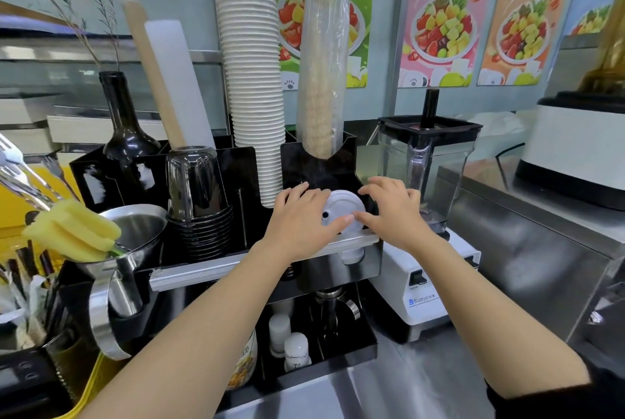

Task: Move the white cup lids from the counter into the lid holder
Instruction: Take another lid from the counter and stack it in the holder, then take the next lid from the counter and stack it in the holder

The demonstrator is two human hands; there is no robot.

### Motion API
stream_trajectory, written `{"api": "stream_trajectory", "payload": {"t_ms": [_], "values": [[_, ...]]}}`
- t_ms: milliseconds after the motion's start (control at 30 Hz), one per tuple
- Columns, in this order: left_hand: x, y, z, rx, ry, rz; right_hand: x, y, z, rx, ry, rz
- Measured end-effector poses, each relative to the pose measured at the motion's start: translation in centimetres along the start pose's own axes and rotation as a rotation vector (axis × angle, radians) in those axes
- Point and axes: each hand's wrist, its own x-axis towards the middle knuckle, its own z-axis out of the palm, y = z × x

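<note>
You had both hands on the white cup lids (343, 212), which stood on edge in the right-hand slot of the black lid holder (368, 258), just at 3 o'clock of the tall stack of paper cups (252, 80). Your left hand (301, 219) lay against their face, thumb stretched across it; your right hand (392, 210) pressed from 3 o'clock with fingers spread. Neither hand was closed into a fist; both were cupping the stack between them.

These lids looked light, thin and springy, probably slick plastic that would slide apart if squeezed only at one point. I would judge the rims the best place to hold, pressing the stack from both ends so it stayed together.

How many lids were there could not be told: your hands hid the stack's sides, and the holder's front wall covered its lower part. Whether any lids remained on the counter (422, 381) was not shown.
</note>
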Motion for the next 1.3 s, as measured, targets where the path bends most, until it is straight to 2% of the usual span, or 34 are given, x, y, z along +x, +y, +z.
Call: {"api": "stream_trajectory", "payload": {"t_ms": [267,467,533,667,733,867,1033,1200,1300], "values": [[0.9,-0.3,0.3,0.016,-0.077,-0.012,2.5,0.1,1.4,0.053,-0.137,0.137],[1.1,-0.5,0.7,-0.035,-0.077,-0.010,3.2,-0.1,1.1,0.166,-0.105,0.138],[1.2,-0.5,0.6,-0.047,-0.070,-0.003,3.5,-0.1,0.8,0.097,-0.140,0.122],[1.2,-0.7,0.7,-0.024,-0.077,-0.004,3.7,-0.1,1.0,-0.193,-0.184,0.025],[1.1,-0.6,0.9,0.038,-0.125,0.012,3.4,-0.1,1.3,-0.247,-0.184,0.018],[1.0,-0.5,0.9,0.181,-0.230,0.041,3.1,-0.1,1.5,-0.273,-0.291,0.092],[0.6,-0.7,0.9,0.166,-0.137,0.075,2.2,-0.2,0.8,-0.202,-0.137,0.032],[-2.0,-1.3,-0.9,0.135,0.055,0.144,-1.5,-2.2,-0.1,0.090,0.115,-0.126],[-5.5,-2.1,-3.0,0.119,0.156,0.165,-4.3,-4.1,0.0,0.144,0.124,-0.233]]}}
